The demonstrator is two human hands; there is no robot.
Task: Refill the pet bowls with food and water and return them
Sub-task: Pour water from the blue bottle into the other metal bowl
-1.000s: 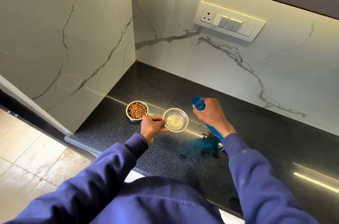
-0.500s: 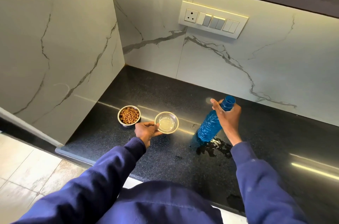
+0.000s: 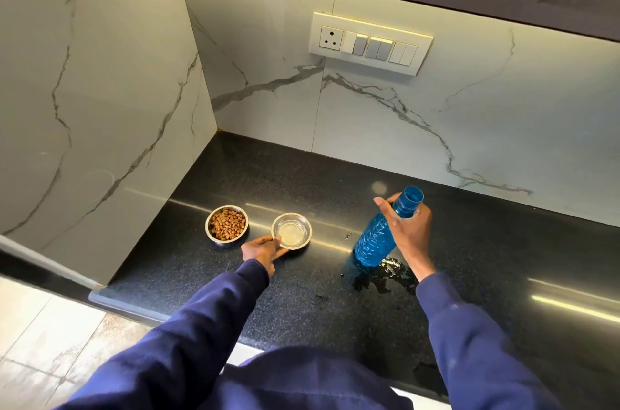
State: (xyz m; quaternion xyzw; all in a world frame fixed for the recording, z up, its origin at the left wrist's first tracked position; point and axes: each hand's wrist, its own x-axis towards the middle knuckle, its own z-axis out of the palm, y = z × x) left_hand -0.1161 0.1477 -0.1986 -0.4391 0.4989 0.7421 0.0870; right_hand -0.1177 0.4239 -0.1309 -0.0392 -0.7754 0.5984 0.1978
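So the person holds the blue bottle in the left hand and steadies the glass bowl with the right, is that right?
Not quite: the hands are swapped. In the head view the right hand grips the blue bottle, standing on the counter, while the left hand steadies the glass bowl at its rim.

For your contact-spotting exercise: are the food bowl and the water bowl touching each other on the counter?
Apart. The head view shows a strip of black counter between the food bowl and the water bowl.
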